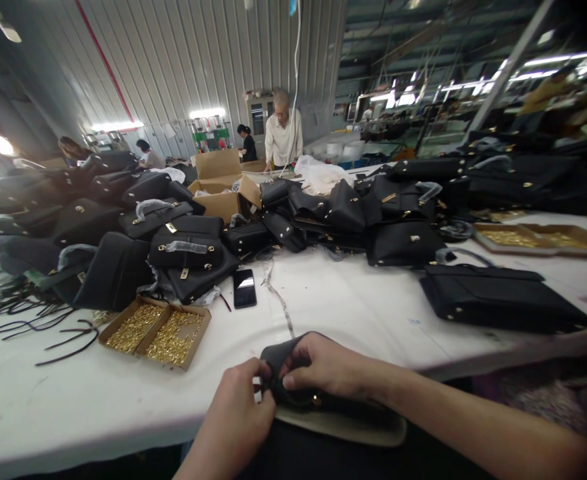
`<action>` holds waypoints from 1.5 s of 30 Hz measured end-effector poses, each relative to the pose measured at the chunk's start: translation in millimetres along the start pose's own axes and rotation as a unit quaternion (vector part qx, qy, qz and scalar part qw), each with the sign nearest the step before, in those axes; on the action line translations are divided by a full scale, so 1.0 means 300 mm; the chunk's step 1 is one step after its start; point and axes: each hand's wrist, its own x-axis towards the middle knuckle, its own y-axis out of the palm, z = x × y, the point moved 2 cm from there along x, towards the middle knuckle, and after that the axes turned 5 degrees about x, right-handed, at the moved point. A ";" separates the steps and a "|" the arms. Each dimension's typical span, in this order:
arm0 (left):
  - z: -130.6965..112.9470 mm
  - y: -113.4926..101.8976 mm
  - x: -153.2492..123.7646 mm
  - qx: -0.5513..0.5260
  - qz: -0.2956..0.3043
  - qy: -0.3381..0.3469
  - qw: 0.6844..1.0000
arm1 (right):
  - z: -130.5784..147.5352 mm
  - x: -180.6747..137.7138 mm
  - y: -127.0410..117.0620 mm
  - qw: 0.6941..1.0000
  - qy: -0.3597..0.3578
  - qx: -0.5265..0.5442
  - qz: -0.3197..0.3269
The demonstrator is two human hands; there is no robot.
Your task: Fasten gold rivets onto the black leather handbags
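A black handbag (343,427) lies at the near table edge, its pale-lined opening facing me and a small gold stud on its rim. My left hand (246,403) pinches the bag's left end between thumb and fingers. Just right of it, my right hand (318,367) is closed with bent fingers on the bag's black upper edge. Both hands meet at the same spot; whatever small part sits between the fingertips is hidden. A cardboard tray (202,333) of small gold metal pieces rests to the left of the hands.
A phone (244,289) lies beyond the hands. Black cords (68,340) are at left. Piled handbags (188,240) line the table's far side, with an open carton (223,200) among them. Another bag (498,297) and a second gold-piece tray (533,238) are at right. A person (283,137) stands behind.
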 end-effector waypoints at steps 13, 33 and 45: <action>-0.023 0.007 0.040 0.032 -0.018 0.007 0.999 | 0.008 -0.073 0.038 0.990 -0.033 -0.098 -0.100; -0.075 -0.004 0.107 -0.002 0.070 0.001 0.998 | -0.032 -0.069 0.018 0.947 -0.226 -0.118 -0.195; -0.066 0.013 0.121 -0.057 0.104 -0.006 0.993 | -0.044 -0.109 -0.005 0.936 -0.243 -0.150 -0.204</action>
